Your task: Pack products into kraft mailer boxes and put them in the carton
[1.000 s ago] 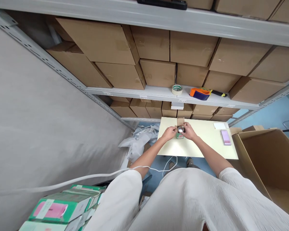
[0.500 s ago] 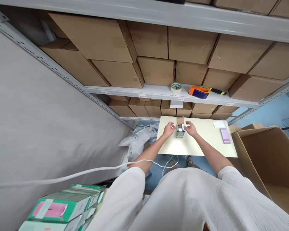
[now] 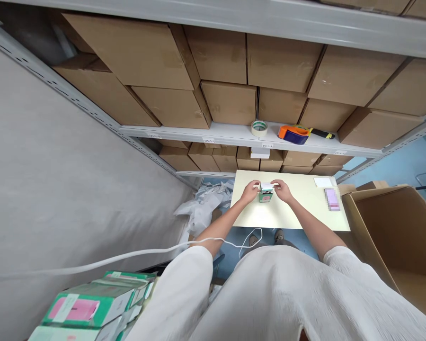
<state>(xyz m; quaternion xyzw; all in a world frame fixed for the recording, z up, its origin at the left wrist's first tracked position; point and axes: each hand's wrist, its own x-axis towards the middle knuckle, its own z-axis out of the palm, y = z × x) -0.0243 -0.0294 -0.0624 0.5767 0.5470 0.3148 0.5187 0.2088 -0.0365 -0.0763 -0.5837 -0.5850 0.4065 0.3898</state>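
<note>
A small green cardboard box (image 3: pixel 265 195) with a pink patch on its front stands on the pale table. Its white-topped lid flap (image 3: pixel 266 186) is tilted down over the opening, with a dark gap still showing at the front. My left hand (image 3: pixel 250 191) has its fingers curled against the box's left side and the edge of the flap. On the opposite side, my right hand (image 3: pixel 282 191) pinches at the flap's right edge. Whatever lies inside the box is now hidden by the flap.
On the shelf above lie a tape roll (image 3: pixel 259 128) and an orange-and-blue tape dispenser (image 3: pixel 293 134). A large open carton (image 3: pixel 394 227) stands right of the table (image 3: pixel 291 213). Green boxes (image 3: pixel 88 303) are stacked lower left; a white cable (image 3: pixel 135 254) crosses my left arm.
The box's flap was upright, with a shiny round item visible inside; it has come down over the opening. Both hands stay beside the box, fingers now closer in on its top.
</note>
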